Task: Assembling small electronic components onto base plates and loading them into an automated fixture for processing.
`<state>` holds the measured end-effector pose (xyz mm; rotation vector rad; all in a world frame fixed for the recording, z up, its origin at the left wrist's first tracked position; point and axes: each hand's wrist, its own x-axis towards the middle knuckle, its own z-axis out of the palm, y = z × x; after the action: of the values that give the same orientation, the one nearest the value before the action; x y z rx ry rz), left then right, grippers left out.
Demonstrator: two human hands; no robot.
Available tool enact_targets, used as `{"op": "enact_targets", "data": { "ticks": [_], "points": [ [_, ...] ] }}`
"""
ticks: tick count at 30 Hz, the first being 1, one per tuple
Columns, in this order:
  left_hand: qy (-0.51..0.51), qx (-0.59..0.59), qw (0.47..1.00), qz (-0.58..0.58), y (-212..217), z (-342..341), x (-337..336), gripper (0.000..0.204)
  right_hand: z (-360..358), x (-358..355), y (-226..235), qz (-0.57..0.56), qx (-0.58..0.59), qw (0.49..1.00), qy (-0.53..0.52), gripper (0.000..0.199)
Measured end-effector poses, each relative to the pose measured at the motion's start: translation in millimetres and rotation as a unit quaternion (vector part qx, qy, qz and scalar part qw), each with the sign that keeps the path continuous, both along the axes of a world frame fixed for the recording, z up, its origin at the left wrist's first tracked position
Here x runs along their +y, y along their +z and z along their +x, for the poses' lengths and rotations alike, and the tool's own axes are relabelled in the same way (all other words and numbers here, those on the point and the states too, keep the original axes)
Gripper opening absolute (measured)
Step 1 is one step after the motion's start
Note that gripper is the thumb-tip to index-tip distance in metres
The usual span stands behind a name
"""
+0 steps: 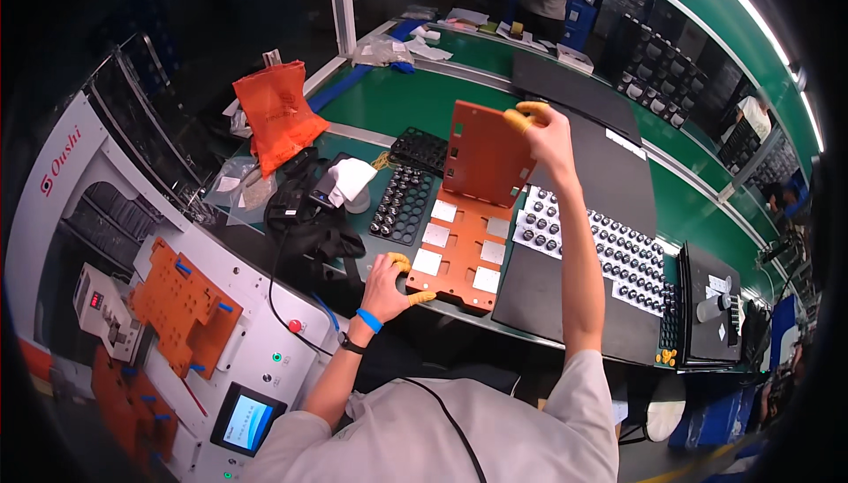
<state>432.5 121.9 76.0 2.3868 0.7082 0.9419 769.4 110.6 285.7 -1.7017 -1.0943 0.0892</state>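
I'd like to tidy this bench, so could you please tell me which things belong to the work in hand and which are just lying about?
In hand: orange hinged fixture, its raised lid, left hand, right hand, tray of small round parts.
Lying about: orange bag, black bag, white cloth.

— Where does the hinged board sit?

— On the surface, its lid raised at the far side. Left of it lies a tray of small parts; right of it, a mat carrying more parts.

— And the bag?

— Far left, behind the cloth.
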Motion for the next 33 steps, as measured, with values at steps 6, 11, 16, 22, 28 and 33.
{"op": "enact_targets", "data": {
  "ticks": [6, 11, 16, 22, 28, 33],
  "points": [
    [-0.001, -0.023, 1.000, 0.002, -3, 7, -1, 0.055, 83, 41, -91, 0.166, 0.202, 0.965, 0.012, 0.026],
    [0.018, -0.097, 0.992, -0.077, -5, 1, 1, 0.043, 38, 14, -139, 0.086, 0.180, 0.979, -0.032, 0.067],
    [-0.004, -0.120, 0.985, -0.124, 4, 3, 4, 0.029, -8, -50, -172, 0.019, 0.144, 0.988, -0.048, 0.071],
    [-0.008, -0.110, 0.994, -0.024, 30, 30, 0, 0.026, -63, -99, -176, -0.191, -0.112, 0.958, -0.179, 0.033],
    [-0.079, 0.053, 0.995, 0.006, 32, 79, 4, 0.060, -64, -86, -197, -0.267, -0.112, 0.931, -0.224, 0.042],
    [-0.044, 0.185, 0.980, 0.052, 10, 91, 2, 0.077, -66, -81, -199, -0.269, -0.130, 0.929, -0.216, 0.032]
  ]
}}
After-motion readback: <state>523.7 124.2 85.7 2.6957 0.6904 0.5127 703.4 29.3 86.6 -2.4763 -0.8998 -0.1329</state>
